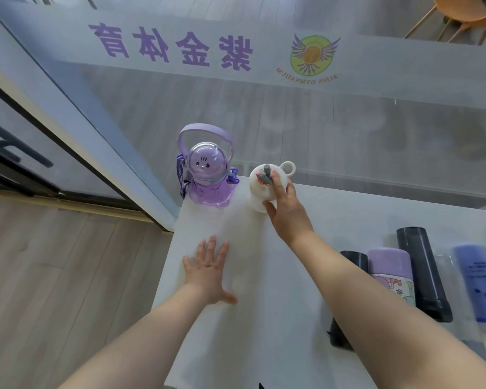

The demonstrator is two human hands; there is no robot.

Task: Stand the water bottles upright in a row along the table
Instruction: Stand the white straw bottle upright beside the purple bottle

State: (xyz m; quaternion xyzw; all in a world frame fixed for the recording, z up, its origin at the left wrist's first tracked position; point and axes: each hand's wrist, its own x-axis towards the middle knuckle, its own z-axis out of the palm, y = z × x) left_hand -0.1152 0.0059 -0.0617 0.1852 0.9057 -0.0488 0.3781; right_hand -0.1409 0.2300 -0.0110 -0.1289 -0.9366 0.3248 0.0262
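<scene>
white bottle (264, 189): round, loop handle, grey spout (upright) | right hand (285, 209): thumb and fingers clasp its right side | left hand (209, 269): fingers spread flat on table (334, 220)

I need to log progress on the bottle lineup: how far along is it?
Early. Done: the purple bottle stands upright at the table's far corner. In hand: the right hand grips the white bottle beside it, upright. The left hand lies flat on the table. Left: the black bottle, the lilac-capped bottle and the blue bottle lie on their sides.
</scene>
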